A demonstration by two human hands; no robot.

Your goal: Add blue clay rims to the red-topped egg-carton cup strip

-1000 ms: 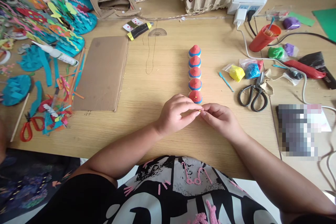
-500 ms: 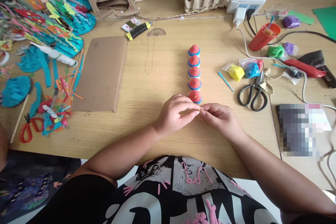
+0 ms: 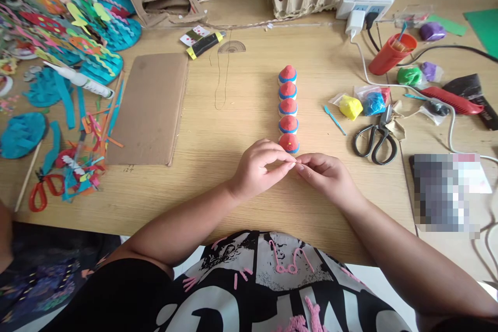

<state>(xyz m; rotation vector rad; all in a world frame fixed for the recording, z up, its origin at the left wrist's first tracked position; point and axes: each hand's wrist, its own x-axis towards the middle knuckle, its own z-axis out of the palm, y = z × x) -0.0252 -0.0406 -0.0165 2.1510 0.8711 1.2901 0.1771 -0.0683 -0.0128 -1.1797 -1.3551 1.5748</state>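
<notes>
My left hand (image 3: 262,168) and my right hand (image 3: 324,171) meet fingertip to fingertip above the table, both pinched closed. Between them is a tiny yellow piece, now almost wholly covered by the fingertips. Just beyond the fingers is the nearest red cone-shaped piece (image 3: 288,143), with a blue band round its base and a small yellow dot on it. Several similar red pieces with blue bands and pale bases run away from me in a straight row, among them the farthest red piece (image 3: 288,73).
Right of the row lie a small blue stick tool (image 3: 334,120), bagged yellow clay (image 3: 350,107), black-handled scissors (image 3: 375,140) and a red cup (image 3: 392,54). Leftward are a cardboard sheet (image 3: 146,109), paper scraps and red-handled scissors (image 3: 46,192). Egg trays (image 3: 311,0) stand at the back. Someone's arm shows far left.
My fingertips have closed further over the tiny yellow piece, which showed more clearly before. Both hands stay in nearly the same place. The row has not moved.
</notes>
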